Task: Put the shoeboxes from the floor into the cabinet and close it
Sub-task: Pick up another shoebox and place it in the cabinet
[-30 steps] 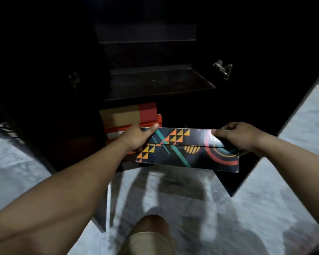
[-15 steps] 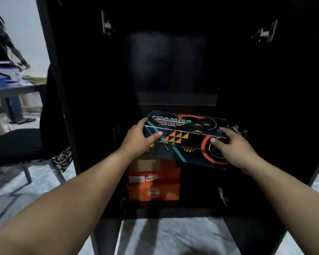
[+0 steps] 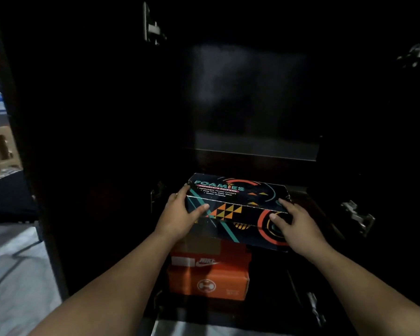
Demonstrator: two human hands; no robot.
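Note:
A black shoebox (image 3: 235, 209) with teal lettering, orange triangles and a red ring is held at the mouth of the dark cabinet (image 3: 247, 98), level with a middle shelf (image 3: 257, 151). My left hand (image 3: 180, 214) grips its left end, thumb on the front face. My right hand (image 3: 294, 221) holds its right front corner, fingers spread over the top edge and front. Below the box, an orange shoebox (image 3: 209, 280) sits in the cabinet's bottom with a brown and red box (image 3: 204, 246) stacked on it, partly hidden.
Both cabinet doors stand open, the left door (image 3: 87, 141) and the right door (image 3: 386, 154), with metal hinges (image 3: 357, 214) showing on the inside. Pale marble floor (image 3: 12, 275) lies at the left and below. Blurred furniture shows past the left door.
Both hands have lifted the black shoebox from near floor level up to the middle shelf height and moved it into the cabinet opening. My view has risen and closed in.

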